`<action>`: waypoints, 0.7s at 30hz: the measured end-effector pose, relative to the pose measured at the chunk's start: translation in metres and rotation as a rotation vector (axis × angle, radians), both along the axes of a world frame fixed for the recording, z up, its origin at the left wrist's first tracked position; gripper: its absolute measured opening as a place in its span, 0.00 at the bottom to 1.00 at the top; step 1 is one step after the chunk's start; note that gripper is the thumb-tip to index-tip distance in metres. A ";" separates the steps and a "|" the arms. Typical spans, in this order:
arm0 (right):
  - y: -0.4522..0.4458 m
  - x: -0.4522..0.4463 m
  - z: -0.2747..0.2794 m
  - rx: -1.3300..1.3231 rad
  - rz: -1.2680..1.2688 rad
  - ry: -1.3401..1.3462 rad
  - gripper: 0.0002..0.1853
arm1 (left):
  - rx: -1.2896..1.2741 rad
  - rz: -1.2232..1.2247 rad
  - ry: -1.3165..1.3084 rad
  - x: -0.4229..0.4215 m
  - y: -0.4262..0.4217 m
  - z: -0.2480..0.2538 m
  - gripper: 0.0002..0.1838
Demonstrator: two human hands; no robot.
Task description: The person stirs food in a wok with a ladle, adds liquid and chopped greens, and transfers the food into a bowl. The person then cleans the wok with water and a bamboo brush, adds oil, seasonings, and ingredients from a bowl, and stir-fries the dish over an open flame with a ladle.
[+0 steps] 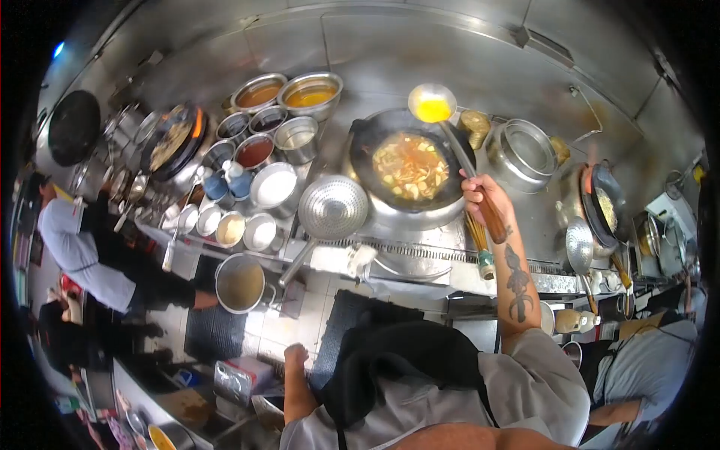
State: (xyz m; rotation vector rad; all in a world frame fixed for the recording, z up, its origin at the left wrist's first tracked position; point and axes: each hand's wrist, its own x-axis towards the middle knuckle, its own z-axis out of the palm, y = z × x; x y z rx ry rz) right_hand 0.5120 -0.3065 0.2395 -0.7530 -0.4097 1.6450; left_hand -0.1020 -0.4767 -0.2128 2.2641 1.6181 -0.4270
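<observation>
My right hand (484, 196) is wrapped round the wooden handle of a ladle (433, 103). Yellow liquid lies in the ladle's bowl, which is over the far rim of a black wok (362, 154). Inside the wok are sliced pieces of food (411, 166) in reddish broth. My left hand (296, 352) hangs low beside my body, its fingers curled, away from the counter; whether anything is in it is hidden. A perforated strainer (334, 208) rests left of the wok, its handle pointing toward me.
Metal pots with sauces (310, 95) and small seasoning bowls (230, 229) stand left. A large steel pot (520, 155) and a bamboo brush (480, 244) are on the right. Co-workers work at woks left (71, 232) and right (652, 367). A pot of liquid (240, 283) projects from the counter's front.
</observation>
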 end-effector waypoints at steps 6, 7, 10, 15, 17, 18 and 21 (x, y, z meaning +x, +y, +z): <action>0.051 0.013 -0.039 -0.013 -0.132 0.004 0.14 | -0.344 -0.143 0.293 -0.026 0.038 -0.013 0.12; 0.058 0.014 -0.041 -0.020 -0.143 0.010 0.13 | -0.374 -0.125 0.286 -0.029 0.043 -0.002 0.12; 0.068 0.014 -0.045 -0.042 -0.185 0.009 0.13 | -0.332 0.046 0.108 -0.041 0.057 0.003 0.10; 0.077 0.012 -0.046 -0.037 -0.201 0.032 0.12 | -0.347 0.550 -0.405 -0.041 0.067 0.012 0.08; 0.081 0.015 -0.051 -0.046 -0.203 -0.002 0.12 | -0.367 0.706 -0.593 -0.035 0.065 0.014 0.08; 0.084 0.017 -0.056 -0.058 -0.215 -0.047 0.12 | -0.376 0.759 -0.665 -0.032 0.062 0.015 0.08; 0.092 0.021 -0.065 -0.089 -0.254 -0.194 0.05 | -0.383 0.866 -0.847 -0.023 0.049 0.019 0.09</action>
